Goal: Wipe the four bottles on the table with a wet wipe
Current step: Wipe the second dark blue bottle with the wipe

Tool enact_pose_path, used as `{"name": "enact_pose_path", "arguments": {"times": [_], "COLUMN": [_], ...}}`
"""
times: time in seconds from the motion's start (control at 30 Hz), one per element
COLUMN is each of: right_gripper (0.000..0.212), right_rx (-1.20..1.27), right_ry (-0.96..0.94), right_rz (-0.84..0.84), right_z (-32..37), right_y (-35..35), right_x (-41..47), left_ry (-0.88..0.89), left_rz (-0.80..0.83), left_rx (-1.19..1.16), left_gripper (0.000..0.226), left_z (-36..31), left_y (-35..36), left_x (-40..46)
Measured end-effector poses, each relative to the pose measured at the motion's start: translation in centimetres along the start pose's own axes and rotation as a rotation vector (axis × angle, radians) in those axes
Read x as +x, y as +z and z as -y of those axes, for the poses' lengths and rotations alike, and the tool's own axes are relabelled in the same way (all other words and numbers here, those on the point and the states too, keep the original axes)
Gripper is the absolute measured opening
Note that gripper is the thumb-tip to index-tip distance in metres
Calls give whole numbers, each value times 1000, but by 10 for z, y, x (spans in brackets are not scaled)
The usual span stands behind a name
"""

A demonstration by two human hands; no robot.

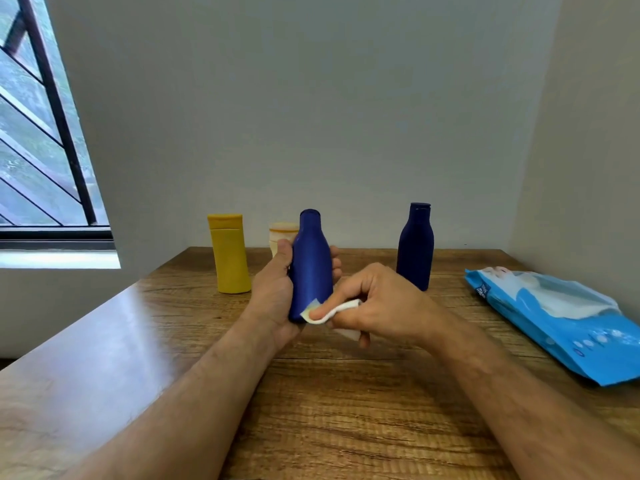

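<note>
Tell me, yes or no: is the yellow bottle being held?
No: the yellow bottle stands alone on the table, while the left hand grips a blue bottle.

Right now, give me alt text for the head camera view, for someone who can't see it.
A person's left hand holds a blue bottle upright above a wooden table while the right hand presses a white wet wipe against its lower side. Behind stand a yellow bottle, a partly hidden pale bottle and a dark blue bottle; a blue wipes pack lies at right.
</note>
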State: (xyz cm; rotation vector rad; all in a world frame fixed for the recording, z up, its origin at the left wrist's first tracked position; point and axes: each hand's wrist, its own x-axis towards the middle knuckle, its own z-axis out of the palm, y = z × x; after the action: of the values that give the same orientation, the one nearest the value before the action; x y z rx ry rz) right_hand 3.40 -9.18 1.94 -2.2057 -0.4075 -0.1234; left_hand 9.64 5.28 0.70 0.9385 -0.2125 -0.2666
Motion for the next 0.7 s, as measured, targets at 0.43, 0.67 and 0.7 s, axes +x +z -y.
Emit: {"name": "enact_pose_path", "arguments": {"times": [0.43,0.67,0.7], "right_gripper": [13,16,17], "right_rx": [175,49,42], "right_ry": [-115,-166,-170], "right_rz": [-501,-416,-484], "right_z": [-1,0,-1], "right_y": [-12,-3,-5], "right_x": [-3,-3,-3], "left_ry": [63,59,41], "left_rz": [271,267,282], "left_rx": [134,26,37], "left_gripper": [44,43,43], "left_z": [7,3,3], "left_y": [-3,-5,-4], "left_x": [-6,-8,-9]}}
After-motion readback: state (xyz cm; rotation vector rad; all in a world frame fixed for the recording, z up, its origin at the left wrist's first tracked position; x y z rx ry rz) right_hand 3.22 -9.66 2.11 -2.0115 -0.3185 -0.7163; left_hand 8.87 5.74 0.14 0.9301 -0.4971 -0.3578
